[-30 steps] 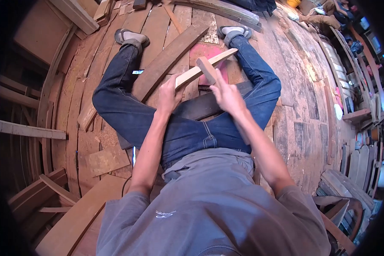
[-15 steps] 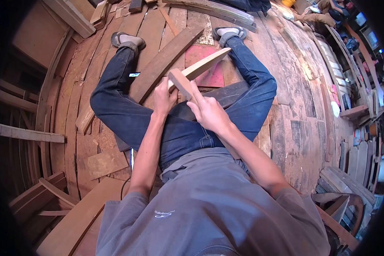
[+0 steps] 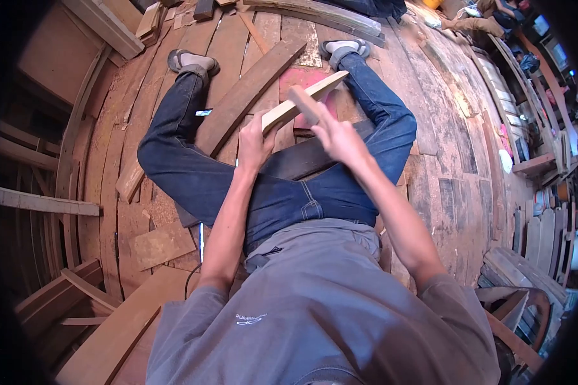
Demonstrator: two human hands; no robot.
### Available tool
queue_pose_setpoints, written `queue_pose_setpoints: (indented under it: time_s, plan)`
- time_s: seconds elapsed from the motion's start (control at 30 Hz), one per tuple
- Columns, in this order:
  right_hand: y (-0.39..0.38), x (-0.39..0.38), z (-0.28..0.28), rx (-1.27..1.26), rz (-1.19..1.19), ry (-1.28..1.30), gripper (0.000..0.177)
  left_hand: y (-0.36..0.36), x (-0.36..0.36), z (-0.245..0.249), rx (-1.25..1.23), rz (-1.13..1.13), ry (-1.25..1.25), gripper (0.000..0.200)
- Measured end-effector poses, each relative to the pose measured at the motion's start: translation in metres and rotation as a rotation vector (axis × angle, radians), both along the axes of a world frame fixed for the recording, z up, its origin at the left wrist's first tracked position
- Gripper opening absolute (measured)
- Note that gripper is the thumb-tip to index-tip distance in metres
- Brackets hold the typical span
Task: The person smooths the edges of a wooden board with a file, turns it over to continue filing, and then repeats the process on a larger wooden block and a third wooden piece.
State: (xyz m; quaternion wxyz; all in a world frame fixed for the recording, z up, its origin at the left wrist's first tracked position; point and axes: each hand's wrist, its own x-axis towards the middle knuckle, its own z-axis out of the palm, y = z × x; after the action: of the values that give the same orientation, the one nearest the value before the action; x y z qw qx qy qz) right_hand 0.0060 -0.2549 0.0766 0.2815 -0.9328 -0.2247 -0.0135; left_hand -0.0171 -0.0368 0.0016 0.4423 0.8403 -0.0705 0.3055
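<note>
A pale, tapered piece of wood [image 3: 279, 113] slants up between my knees, its far tip near my right shin. My left hand [image 3: 257, 142] is closed around its near end. My right hand [image 3: 341, 139], smeared by motion, grips a flat brown block [image 3: 304, 104]. The block lies across the pale piece, about midway along it, and seems to touch its upper face. Whether the block's underside carries anything is hidden. Beneath both hands, a dark board [image 3: 302, 159] rests between my thighs.
A long brown plank [image 3: 254, 90] lies diagonally on the floorboards past my left knee. Near my right foot is a pink panel [image 3: 302, 78]. More timber [image 3: 314, 19] lies at the far side. A wide board [image 3: 116, 327] is at lower left. Another person [image 3: 488, 24] sits at far upper right.
My right hand has slid the block forward and right along the pale piece, toward its tip. My left hand has shifted slightly right, still holding the near end.
</note>
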Motion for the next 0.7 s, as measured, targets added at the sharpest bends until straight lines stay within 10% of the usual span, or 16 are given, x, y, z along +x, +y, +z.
queue_pose_setpoints:
  time_s: [0.7]
  plan:
    - [-0.009, 0.015, -0.023, 0.108, 0.058, 0.01, 0.067, -0.006, 0.002, 0.008, 0.06, -0.003, 0.02, 0.039]
